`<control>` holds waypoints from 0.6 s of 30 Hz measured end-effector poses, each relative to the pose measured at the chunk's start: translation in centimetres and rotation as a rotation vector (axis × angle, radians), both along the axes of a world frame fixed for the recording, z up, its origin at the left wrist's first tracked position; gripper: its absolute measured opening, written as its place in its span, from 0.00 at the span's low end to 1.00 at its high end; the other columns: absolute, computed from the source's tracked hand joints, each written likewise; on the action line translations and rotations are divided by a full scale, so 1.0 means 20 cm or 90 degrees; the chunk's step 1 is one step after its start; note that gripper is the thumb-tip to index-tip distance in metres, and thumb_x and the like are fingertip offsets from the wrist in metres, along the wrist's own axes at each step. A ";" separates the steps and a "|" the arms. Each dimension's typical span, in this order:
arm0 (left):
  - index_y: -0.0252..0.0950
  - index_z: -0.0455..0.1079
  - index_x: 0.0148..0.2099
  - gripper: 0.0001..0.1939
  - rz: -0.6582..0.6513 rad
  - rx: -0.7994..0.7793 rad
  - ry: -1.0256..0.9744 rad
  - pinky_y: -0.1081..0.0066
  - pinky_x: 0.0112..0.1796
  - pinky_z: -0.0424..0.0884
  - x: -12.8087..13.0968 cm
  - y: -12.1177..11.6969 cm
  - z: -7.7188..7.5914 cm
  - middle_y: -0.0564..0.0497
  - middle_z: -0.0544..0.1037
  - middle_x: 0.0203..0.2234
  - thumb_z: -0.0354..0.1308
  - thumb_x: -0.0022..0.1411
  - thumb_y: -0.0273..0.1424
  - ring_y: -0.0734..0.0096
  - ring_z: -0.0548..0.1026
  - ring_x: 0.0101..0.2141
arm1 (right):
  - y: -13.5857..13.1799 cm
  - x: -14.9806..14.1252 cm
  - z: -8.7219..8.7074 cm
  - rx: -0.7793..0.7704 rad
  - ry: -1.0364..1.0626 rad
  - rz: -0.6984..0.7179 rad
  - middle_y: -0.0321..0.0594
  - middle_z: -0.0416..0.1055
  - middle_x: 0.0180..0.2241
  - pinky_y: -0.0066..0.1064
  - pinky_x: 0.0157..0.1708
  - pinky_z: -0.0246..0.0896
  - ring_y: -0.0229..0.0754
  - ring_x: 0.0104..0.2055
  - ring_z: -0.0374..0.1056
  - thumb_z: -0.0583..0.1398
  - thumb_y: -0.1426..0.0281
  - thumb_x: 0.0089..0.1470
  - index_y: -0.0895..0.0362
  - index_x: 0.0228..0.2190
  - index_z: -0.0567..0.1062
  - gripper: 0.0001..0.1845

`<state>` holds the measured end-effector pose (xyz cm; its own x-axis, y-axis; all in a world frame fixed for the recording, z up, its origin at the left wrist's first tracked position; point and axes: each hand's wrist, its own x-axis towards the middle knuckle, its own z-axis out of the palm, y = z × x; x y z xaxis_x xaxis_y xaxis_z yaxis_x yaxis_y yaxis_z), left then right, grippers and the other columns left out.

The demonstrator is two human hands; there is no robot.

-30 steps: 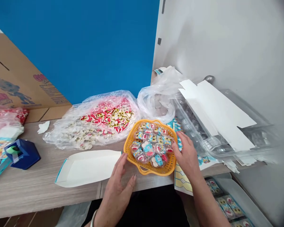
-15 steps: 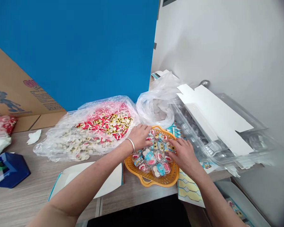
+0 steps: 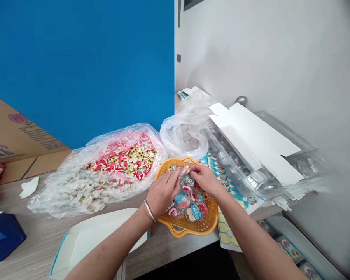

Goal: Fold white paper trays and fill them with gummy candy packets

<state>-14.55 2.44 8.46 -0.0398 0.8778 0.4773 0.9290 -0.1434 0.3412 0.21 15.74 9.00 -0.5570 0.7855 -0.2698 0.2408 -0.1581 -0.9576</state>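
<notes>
An orange plastic basket (image 3: pixel 178 233) stands in front of me, with several small clear packs (image 3: pixel 196 212) of red, white and yellow sweets with blue labels in it. My left hand (image 3: pixel 164 191), with a bangle on its wrist, reaches over the basket's left side. From the right comes my right hand (image 3: pixel 205 179), its fingers bent. Between the fingertips of both hands is a small clear sweet pack (image 3: pixel 184 171), held above the others. Fingers partly hide it, so its label does not show.
Behind the basket lie an open plastic bag (image 3: pixel 125 163) of loose gummy sweets and a clear bag (image 3: pixel 166 136). White card (image 3: pixel 256 140) rests on clear plastic trays at right. A white box (image 3: pixel 96 229), a blue tape dispenser (image 3: pixel 6 237) and a cardboard box (image 3: pixel 26 134) are leftward.
My hands have come together over the basket and lifted one sweet pack between the fingertips. Before, they lay apart among the packs. The view has shifted slightly to the right.
</notes>
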 end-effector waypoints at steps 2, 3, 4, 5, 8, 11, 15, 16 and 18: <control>0.38 0.65 0.65 0.22 -0.013 0.014 0.009 0.57 0.58 0.70 0.03 -0.05 0.01 0.41 0.76 0.56 0.51 0.71 0.27 0.57 0.75 0.55 | -0.05 -0.04 -0.01 -0.094 0.070 -0.027 0.28 0.70 0.17 0.25 0.13 0.54 0.35 0.14 0.60 0.66 0.64 0.41 0.53 0.24 0.76 0.06; 0.39 0.65 0.65 0.23 -0.021 0.012 0.019 0.56 0.59 0.69 0.04 -0.07 0.00 0.42 0.75 0.57 0.51 0.70 0.27 0.56 0.74 0.56 | -0.07 -0.05 -0.01 -0.144 0.116 -0.058 0.29 0.72 0.19 0.26 0.15 0.58 0.36 0.16 0.63 0.66 0.64 0.41 0.53 0.24 0.77 0.07; 0.41 0.65 0.66 0.23 -0.028 0.007 0.030 0.55 0.59 0.69 0.05 -0.09 0.00 0.43 0.75 0.57 0.52 0.70 0.27 0.56 0.73 0.57 | -0.10 -0.05 -0.01 -0.191 0.168 -0.094 0.31 0.74 0.21 0.27 0.19 0.62 0.37 0.20 0.66 0.67 0.64 0.40 0.54 0.25 0.77 0.08; 0.41 0.65 0.65 0.23 -0.032 0.003 0.042 0.54 0.59 0.69 0.06 -0.11 0.00 0.43 0.75 0.57 0.53 0.70 0.27 0.55 0.73 0.57 | -0.12 -0.05 -0.01 -0.231 0.219 -0.128 0.33 0.76 0.24 0.28 0.22 0.65 0.39 0.23 0.69 0.68 0.64 0.39 0.55 0.26 0.78 0.09; 0.41 0.66 0.65 0.23 -0.039 0.005 0.077 0.52 0.58 0.70 0.09 -0.15 -0.02 0.42 0.75 0.57 0.54 0.69 0.27 0.52 0.73 0.57 | -0.20 -0.03 0.00 -0.304 0.319 -0.160 0.40 0.80 0.31 0.31 0.28 0.69 0.43 0.31 0.74 0.69 0.58 0.42 0.56 0.29 0.79 0.15; 0.41 0.68 0.63 0.22 -0.036 0.014 0.061 0.51 0.57 0.71 0.13 -0.17 0.00 0.42 0.75 0.56 0.54 0.68 0.26 0.51 0.73 0.57 | -0.25 -0.01 0.00 -0.281 0.326 -0.115 0.40 0.80 0.35 0.30 0.30 0.69 0.42 0.33 0.75 0.71 0.57 0.42 0.55 0.34 0.79 0.19; 0.41 0.70 0.58 0.20 -0.071 0.026 -0.079 0.52 0.56 0.71 0.17 -0.19 0.08 0.43 0.78 0.50 0.60 0.64 0.29 0.55 0.75 0.52 | -0.29 0.02 -0.02 -0.235 0.304 -0.072 0.38 0.81 0.36 0.30 0.33 0.69 0.41 0.34 0.74 0.72 0.65 0.39 0.55 0.38 0.79 0.21; 0.41 0.70 0.57 0.19 -0.080 0.030 -0.121 0.54 0.54 0.71 0.17 -0.19 0.09 0.44 0.79 0.48 0.62 0.63 0.30 0.57 0.76 0.50 | -0.29 0.03 -0.02 -0.234 0.298 -0.058 0.38 0.81 0.36 0.30 0.33 0.69 0.41 0.33 0.74 0.72 0.66 0.38 0.55 0.38 0.79 0.21; 0.41 0.71 0.54 0.18 -0.057 0.047 -0.190 0.57 0.51 0.73 0.18 -0.19 0.11 0.46 0.80 0.45 0.65 0.62 0.32 0.59 0.77 0.47 | -0.28 0.04 -0.02 -0.236 0.288 -0.037 0.37 0.81 0.35 0.29 0.31 0.68 0.40 0.31 0.74 0.72 0.67 0.37 0.55 0.38 0.80 0.21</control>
<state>-11.01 -1.29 10.68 -0.1121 0.8476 0.5187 0.7718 -0.2545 0.5827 1.04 10.12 8.65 -0.6401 0.7164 -0.2777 -0.1979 -0.5030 -0.8413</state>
